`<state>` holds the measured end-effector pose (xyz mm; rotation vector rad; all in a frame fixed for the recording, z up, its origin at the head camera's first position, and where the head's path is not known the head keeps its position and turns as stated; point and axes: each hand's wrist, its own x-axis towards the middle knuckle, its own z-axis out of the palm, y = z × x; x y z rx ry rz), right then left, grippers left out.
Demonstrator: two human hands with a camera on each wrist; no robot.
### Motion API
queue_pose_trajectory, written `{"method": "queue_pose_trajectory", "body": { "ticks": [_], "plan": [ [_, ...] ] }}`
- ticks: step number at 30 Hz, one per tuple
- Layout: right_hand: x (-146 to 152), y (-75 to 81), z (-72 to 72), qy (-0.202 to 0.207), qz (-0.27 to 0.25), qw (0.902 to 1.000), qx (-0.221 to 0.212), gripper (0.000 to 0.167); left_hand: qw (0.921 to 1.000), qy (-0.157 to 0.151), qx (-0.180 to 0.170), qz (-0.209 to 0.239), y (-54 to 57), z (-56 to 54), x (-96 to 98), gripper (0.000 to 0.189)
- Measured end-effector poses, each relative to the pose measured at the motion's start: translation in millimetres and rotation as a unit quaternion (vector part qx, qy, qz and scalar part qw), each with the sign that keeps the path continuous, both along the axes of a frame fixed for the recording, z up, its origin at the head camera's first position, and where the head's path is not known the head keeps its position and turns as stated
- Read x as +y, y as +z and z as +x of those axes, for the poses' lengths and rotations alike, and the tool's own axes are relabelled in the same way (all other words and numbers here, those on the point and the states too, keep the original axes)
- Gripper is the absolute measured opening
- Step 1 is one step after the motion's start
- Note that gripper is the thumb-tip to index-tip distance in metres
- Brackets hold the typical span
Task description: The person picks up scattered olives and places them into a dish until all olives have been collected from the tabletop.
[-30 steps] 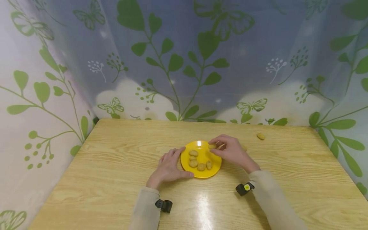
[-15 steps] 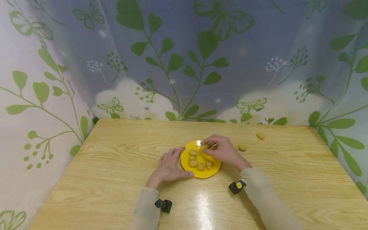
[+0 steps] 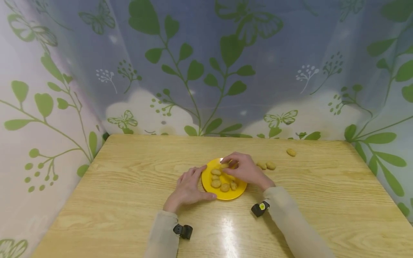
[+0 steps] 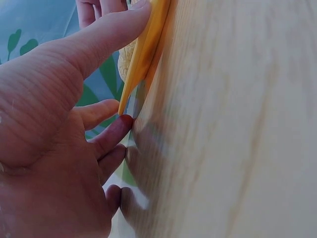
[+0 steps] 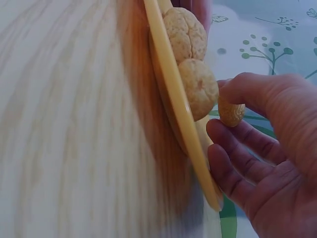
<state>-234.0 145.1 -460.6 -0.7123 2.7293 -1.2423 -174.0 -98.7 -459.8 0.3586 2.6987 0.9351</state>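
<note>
Tan, an oval piece (image 5: pixel 232 113) sits pinched between narrowly parted tips of the right grip (image 3: pixel 244 167).

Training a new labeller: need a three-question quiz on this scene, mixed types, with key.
1. Which hand pinches a wrinkled tan piece?
2. True or false: the left hand touches the yellow plate.
3. How many loose pieces lie on the table, off the plate: (a) one, (b) three, (c) six?

Key:
1. The right hand.
2. True.
3. (b): two close together, one farther back.
</note>
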Motion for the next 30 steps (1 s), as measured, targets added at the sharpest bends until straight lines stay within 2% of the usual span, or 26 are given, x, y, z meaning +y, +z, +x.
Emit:
{"method": "queue_pose_trajectory", "body": {
  "ticks": [30],
  "plan": [
    [-5.6,-0.3,-10.1,0.004,0.042,0.9983,-0.039,0.022,1.0000,-0.002,-0.003,0.003,0.2,0.1,-0.3,0.103]
  ]
}}
